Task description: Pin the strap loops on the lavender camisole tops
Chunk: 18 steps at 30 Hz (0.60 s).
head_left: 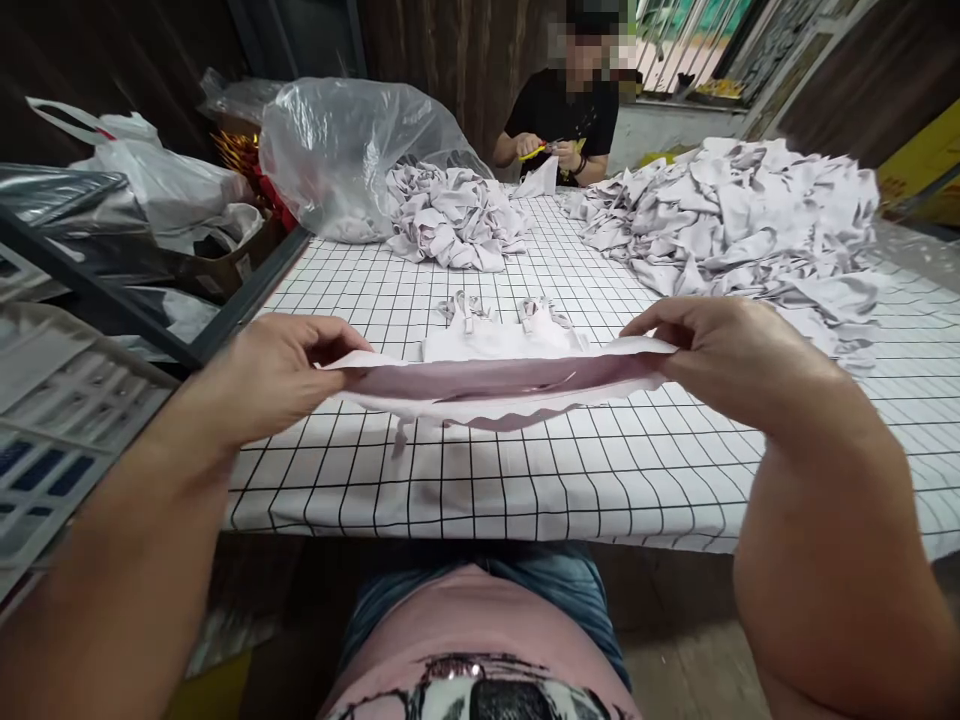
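Note:
I hold a pale lilac garment [495, 385] stretched flat between both hands, just above the near part of the table. My left hand [281, 370] pinches its left end, fingers closed on the cloth. My right hand [712, 345] pinches its right end the same way. The garment's straps [499, 315] lie forward on the checked tablecloth [525, 480]. The hem hangs in a wavy edge toward me.
A large heap of the same pale garments [735, 215] covers the right of the table. A smaller heap [454, 215] spills from a clear plastic bag [345, 150] at the back left. Another person [566, 115] sits at the far end with yellow scissors. Crates and bags stand left.

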Available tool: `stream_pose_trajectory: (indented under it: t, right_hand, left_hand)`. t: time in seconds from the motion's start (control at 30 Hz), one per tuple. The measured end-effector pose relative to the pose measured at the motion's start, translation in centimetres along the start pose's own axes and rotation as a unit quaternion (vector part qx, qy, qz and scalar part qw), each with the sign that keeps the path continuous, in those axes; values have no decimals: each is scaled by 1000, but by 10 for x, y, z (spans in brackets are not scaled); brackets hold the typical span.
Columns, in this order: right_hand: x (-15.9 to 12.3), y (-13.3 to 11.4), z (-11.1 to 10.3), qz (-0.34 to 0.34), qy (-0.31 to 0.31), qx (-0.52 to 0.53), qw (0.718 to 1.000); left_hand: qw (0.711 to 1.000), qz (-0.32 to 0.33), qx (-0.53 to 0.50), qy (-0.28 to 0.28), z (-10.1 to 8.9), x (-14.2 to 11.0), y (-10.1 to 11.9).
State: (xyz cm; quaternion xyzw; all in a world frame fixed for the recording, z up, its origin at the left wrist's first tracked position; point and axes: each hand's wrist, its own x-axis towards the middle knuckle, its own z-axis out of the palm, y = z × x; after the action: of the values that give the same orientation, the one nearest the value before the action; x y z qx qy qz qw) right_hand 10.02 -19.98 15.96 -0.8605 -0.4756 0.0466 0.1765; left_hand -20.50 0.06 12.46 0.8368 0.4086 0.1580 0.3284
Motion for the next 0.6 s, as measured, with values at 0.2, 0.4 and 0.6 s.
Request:
stream_pose_trajectory:
  t: [0.2, 0.4, 0.6]
  right_hand:
    - [9, 7, 51, -2, -254, 19, 967]
    - [10, 16, 104, -35, -286, 23, 957]
    - [10, 15, 94, -44, -252, 35, 966]
  left_hand:
    - [982, -18, 102, -156, 11, 21, -22]
    - [956, 237, 167, -52, 72, 12, -25]
    - [918, 322, 174, -153, 102, 21, -17]
